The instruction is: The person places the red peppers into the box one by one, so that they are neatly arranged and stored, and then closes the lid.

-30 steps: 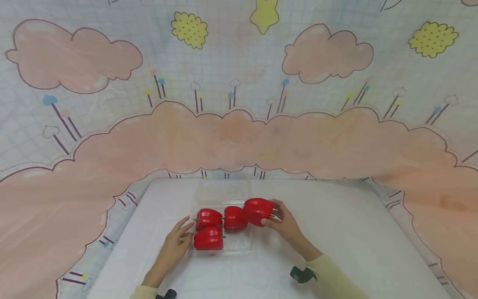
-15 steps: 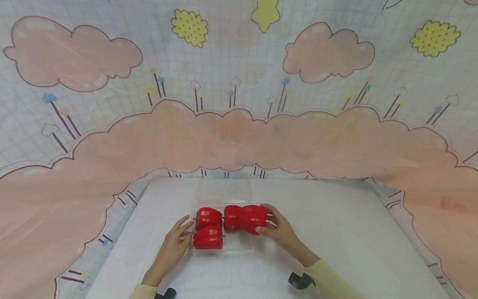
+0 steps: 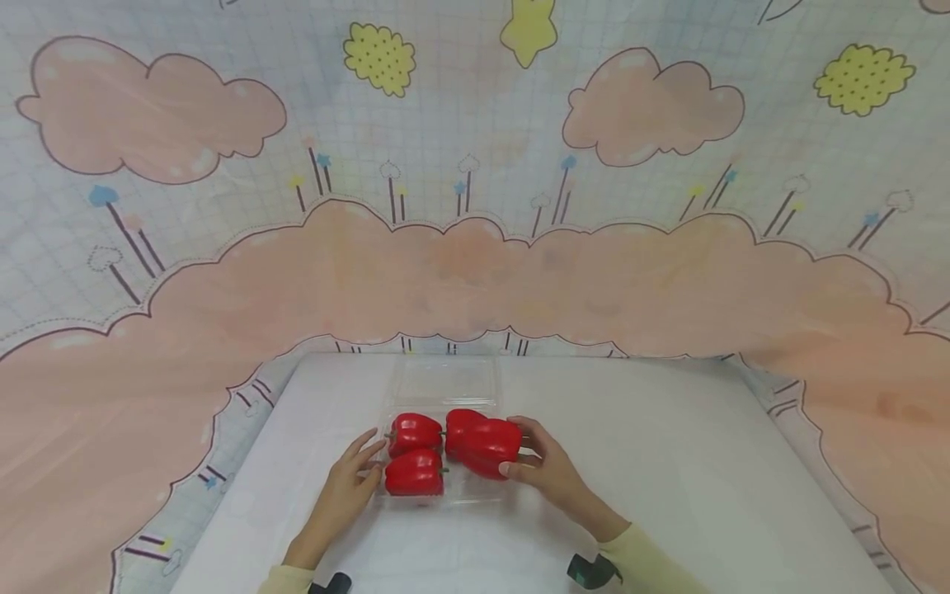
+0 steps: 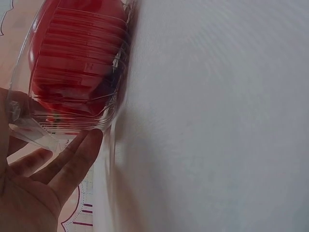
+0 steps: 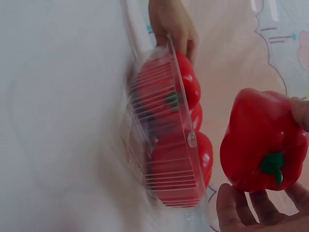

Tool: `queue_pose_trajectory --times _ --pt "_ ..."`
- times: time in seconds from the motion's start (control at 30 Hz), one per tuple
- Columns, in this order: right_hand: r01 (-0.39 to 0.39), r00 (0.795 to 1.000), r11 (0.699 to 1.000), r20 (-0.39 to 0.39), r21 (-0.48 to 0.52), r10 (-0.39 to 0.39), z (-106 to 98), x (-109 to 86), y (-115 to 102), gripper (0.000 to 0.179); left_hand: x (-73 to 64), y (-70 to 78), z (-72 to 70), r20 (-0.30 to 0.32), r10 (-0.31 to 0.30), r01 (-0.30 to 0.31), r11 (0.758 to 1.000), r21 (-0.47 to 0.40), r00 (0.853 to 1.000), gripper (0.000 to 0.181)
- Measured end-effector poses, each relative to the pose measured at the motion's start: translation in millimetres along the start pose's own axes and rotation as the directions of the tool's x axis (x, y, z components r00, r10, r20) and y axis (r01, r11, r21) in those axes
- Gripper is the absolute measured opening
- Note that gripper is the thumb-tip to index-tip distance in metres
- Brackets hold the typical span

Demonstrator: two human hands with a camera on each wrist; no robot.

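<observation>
My right hand [image 3: 552, 470] grips a red bell pepper [image 3: 493, 450] by its stem end, thumb on the near side. In the right wrist view that pepper [image 5: 263, 140] hangs above the box's rim, green stem showing, fingertips [image 5: 227, 203] under it. Below is a clear plastic clamshell box [image 3: 475, 493]. Two peppers lie in its left half, one far [image 3: 416, 433] and one near [image 3: 414, 473]. A third pepper [image 3: 460, 425] sits at the far right, partly hidden by the held one. My left hand [image 3: 345, 483] touches the box's left side with extended fingers [image 4: 72, 166].
The box's clear lid [image 3: 445, 381] lies folded back at the far side. A white table [image 3: 653, 462] spreads around it, with a printed cloud curtain [image 3: 519, 280] behind. Dark wrist devices sit below both hands, one at the right wrist [image 3: 594, 571].
My right hand has brought its bell pepper left and toward me, from beside the far right pepper to over the box's near right part. The left hand has stayed put.
</observation>
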State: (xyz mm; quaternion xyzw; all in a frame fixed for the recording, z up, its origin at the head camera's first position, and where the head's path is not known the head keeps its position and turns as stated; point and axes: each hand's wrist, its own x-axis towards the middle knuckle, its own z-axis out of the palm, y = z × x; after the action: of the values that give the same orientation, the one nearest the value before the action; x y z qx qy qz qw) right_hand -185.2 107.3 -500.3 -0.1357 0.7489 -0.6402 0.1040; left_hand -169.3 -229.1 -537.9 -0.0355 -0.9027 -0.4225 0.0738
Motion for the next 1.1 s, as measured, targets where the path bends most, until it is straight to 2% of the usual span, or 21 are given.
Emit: queue_pose_trajectory --times 0.1,0.37,0.6,0.87,1.1 --pt "0.008 1.0 1.0 -0.002 -0.029 -0.008 1.4 0.3 0.3 0.075 1.1 0.4 -0.9 0.001 0.004 -0.004 1.0 0.004 1.0 0.043" --pt "0.09 0.996 0.984 0.026 -0.15 -0.087 3.8 7.5 4.8 0.076 2.8 0.7 -1.4 -0.014 0.022 -0.022 1.0 0.006 1.0 0.043" --pt "0.13 0.991 0.936 0.045 -0.326 -0.122 8.7 13.3 6.0 0.072 2.0 -0.2 -2.8 0.01 -0.011 0.011 1.0 0.002 1.0 0.043" --pt "0.112 0.994 0.93 0.053 -0.35 -0.1 11.8 19.2 0.6 0.073 0.7 -0.5 -3.5 -0.002 -0.017 0.017 1.0 -0.008 1.0 0.043" --pt "0.131 0.99 0.917 0.097 -0.378 -0.102 10.5 18.4 2.4 0.074 -1.2 1.7 -1.3 -0.016 0.016 -0.016 1.0 -0.025 1.0 0.042"
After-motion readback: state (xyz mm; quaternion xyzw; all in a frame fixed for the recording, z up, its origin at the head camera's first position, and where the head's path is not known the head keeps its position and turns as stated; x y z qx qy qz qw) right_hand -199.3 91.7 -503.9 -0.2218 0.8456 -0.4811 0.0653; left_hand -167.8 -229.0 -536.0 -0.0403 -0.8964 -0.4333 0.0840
